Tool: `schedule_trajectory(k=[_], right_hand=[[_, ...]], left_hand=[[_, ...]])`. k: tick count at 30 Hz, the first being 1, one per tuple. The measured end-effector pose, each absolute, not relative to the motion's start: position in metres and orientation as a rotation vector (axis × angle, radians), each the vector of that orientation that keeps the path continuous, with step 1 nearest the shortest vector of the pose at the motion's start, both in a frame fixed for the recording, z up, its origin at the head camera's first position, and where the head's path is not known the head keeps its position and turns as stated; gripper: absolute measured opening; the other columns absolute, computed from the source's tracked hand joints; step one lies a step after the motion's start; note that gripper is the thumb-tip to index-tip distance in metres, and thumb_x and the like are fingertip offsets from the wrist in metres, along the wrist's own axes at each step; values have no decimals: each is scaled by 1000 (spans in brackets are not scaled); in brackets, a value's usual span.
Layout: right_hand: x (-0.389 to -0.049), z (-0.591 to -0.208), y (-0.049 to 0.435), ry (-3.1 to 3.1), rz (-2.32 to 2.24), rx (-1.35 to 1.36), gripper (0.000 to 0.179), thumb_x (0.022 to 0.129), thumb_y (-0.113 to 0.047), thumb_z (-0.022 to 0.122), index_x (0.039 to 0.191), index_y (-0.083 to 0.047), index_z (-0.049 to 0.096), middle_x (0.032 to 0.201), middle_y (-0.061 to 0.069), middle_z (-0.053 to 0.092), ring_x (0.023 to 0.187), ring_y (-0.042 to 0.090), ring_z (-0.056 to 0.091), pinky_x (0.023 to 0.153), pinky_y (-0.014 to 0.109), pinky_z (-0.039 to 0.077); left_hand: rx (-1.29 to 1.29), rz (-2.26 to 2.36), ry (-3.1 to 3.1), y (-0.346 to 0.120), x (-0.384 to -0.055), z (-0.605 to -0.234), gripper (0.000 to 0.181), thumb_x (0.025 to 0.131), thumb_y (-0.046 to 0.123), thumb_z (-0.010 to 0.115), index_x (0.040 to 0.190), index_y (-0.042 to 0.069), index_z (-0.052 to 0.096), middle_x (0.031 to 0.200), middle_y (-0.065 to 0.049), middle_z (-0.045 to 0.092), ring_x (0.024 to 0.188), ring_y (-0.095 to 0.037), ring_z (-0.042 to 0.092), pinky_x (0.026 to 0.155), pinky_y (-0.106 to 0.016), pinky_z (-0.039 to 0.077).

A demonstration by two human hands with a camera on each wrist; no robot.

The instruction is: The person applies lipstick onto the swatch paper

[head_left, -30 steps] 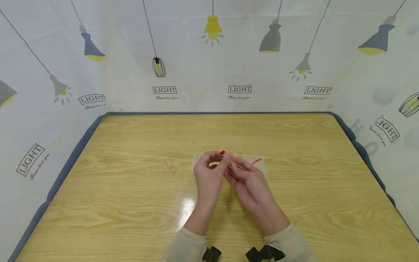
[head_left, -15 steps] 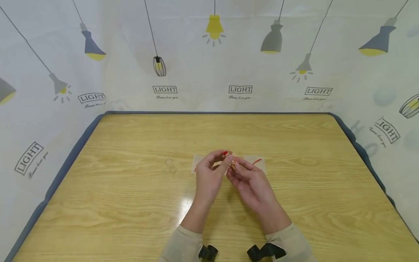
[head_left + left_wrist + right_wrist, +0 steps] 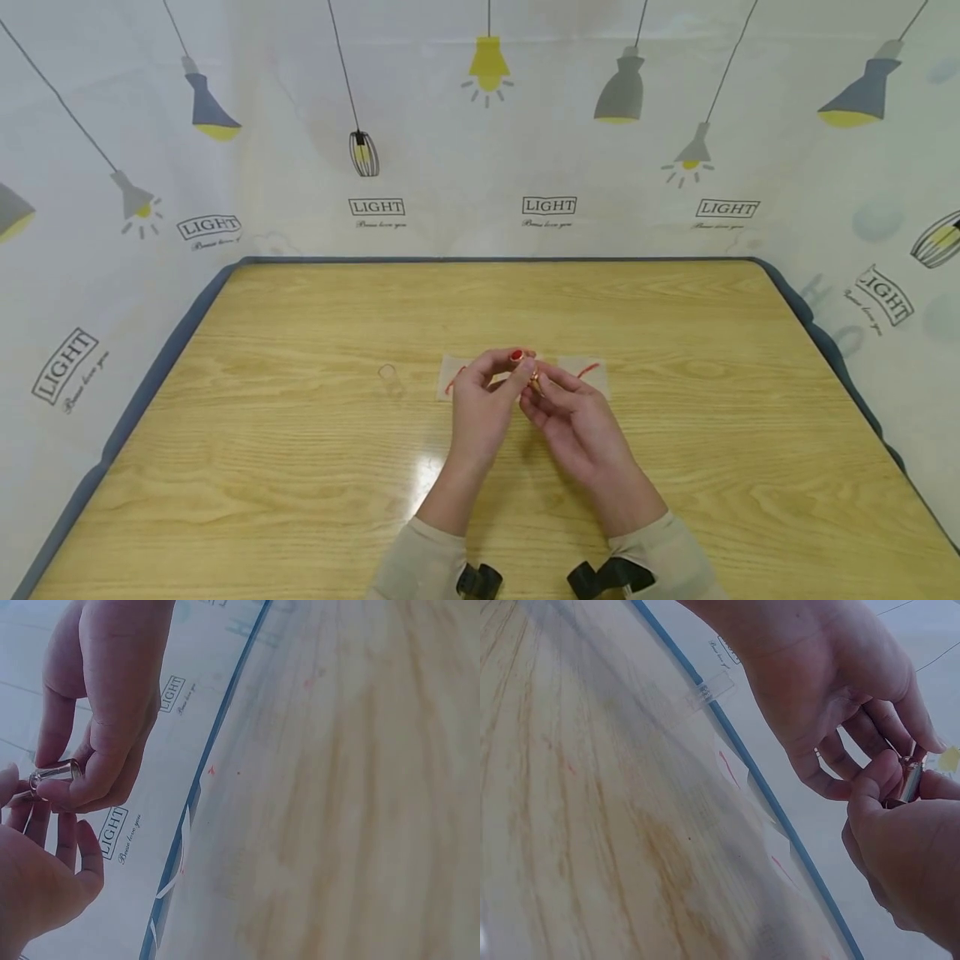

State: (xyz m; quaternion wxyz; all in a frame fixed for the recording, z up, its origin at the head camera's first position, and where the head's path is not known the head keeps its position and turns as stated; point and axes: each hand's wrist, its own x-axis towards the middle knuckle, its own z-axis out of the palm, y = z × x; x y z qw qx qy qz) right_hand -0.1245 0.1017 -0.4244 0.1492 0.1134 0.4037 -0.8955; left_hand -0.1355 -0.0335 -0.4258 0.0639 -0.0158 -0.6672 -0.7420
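Observation:
A small shiny copper-coloured metal piece, tube-shaped like a little bell point(image 3: 58, 772), is held up between both hands over the table. Its red end point(image 3: 517, 356) faces up in the head view, and a gold part point(image 3: 535, 382) shows lower down. My left hand point(image 3: 482, 408) grips the tube between thumb and fingers. With thumb and fingertips, my right hand point(image 3: 573, 421) pinches the narrow end, where a thin pale strand point(image 3: 28, 817) shows. My fingers hide much of the piece.
Behind the hands lie two pale paper pieces with red strokes, a left sheet point(image 3: 447, 387) partly covered and a right sheet point(image 3: 597, 385). A thin loop point(image 3: 387, 371) lies to the left on the wooden table point(image 3: 285, 450). Printed cloth walls point(image 3: 450, 150) enclose the table.
Both hands have shifted slightly right with the metal piece between them. Its red end has moved right, and more of the left sheet's red stroke shows. The grips stay the same.

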Motion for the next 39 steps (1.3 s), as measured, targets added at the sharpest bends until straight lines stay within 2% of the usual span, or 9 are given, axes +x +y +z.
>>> schedule_trajectory(k=[9,14,21,28,31,35,39], right_hand=[[-124,-426,101,1164,-2582,317,34,111,-4,50,103,-14,81,103,0,74,95,14,67,94,27,59],[-122,-427,99,1165,-2575,323,36,111,-1,49,104,-15,82,107,0,73,96,14,68,94,27,59],[-122,-425,97,1156,-2579,299,38,111,-1,48,103,-16,81,111,-1,73,99,13,68,96,27,59],[-124,-420,96,1165,-2571,274,34,111,-3,50,105,-16,81,112,-1,73,100,14,68,97,28,58],[-125,-417,97,1154,-2572,257,31,111,-6,53,106,-16,81,111,-1,74,99,14,68,97,27,58],[-127,-411,100,1138,-2585,236,32,112,-8,52,104,-16,82,103,-2,75,95,13,67,94,25,58],[-130,-408,103,1140,-2596,208,32,112,-9,52,106,-15,82,104,-2,76,95,13,67,93,24,59]], left_hand=[[-15,-2231,-1992,-33,-134,-425,17,93,16,84,104,4,78,107,-9,81,98,-11,71,83,-25,60],[18,-2257,-1954,-33,-132,-424,16,91,14,86,96,5,74,107,-6,81,98,-14,72,78,-24,59],[31,-2292,-1912,-31,-132,-420,27,91,16,86,84,10,61,108,-6,81,100,-16,73,74,-22,56],[62,-2311,-1916,-32,-134,-415,31,91,16,86,82,13,57,110,-8,81,99,-18,73,71,-21,56],[39,-2293,-1949,-34,-135,-412,28,92,20,85,86,13,58,113,-6,81,101,-17,72,74,-22,56],[-62,-2281,-1984,-37,-135,-407,19,96,23,82,106,12,71,121,-9,80,105,-15,69,87,-29,56],[-138,-2282,-2003,-39,-134,-401,24,100,23,78,121,13,77,124,-5,80,111,-13,68,95,-34,56]])
